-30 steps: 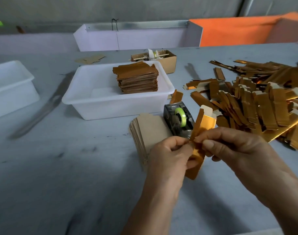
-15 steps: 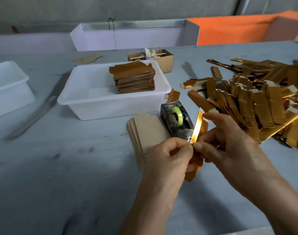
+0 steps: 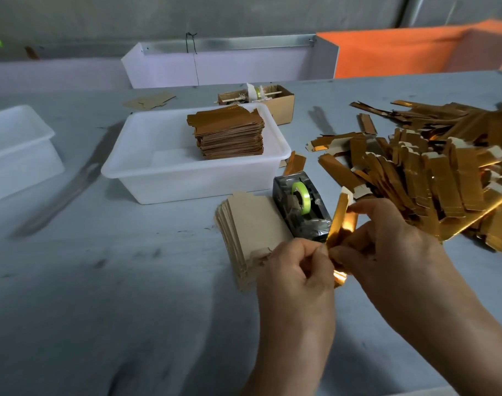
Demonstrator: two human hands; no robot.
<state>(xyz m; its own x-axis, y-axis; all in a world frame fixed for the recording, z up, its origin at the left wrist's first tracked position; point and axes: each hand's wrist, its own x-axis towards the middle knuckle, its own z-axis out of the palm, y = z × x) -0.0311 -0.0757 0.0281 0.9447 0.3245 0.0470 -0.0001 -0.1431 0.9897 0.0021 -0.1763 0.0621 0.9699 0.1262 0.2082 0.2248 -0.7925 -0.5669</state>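
The fingers [image 3: 314, 253] of the left hand [image 3: 296, 281] are curled. The thumb and first finger pinch one long edge of a thin gold box [image 3: 338, 217]. The fingers of the right hand [image 3: 386, 247] are curled too, and they pinch the same gold box from the other side. The tips of both hands almost meet. The gold box stands tall between them, a bit tilted. Its top end pokes up above the fingers and its low end peeks out under them.

Both arms come in from the near edge of the worktop [image 3: 101, 281]. The left arm goes nearly straight up to the box. The right arm slants in from the right corner. The backs of both hands face up.

Just behind the fingers sits a dark tape holder [image 3: 299, 207] with a green roll. A stack of plain brown cards [image 3: 252, 224] lies right beside it, on its left, and the left hand covers the stack's near corner. Farther back is a white tub [image 3: 164, 167] with a pile of gold-brown cards [image 3: 229, 132] in its right part.

Right of the fingers is a big messy heap of gold boxes [image 3: 443, 167], and its near edge is close to the right hand. Left of the fingers is wide grey worktop, running out to a second white tub [image 3: 15, 150] at the far left edge.
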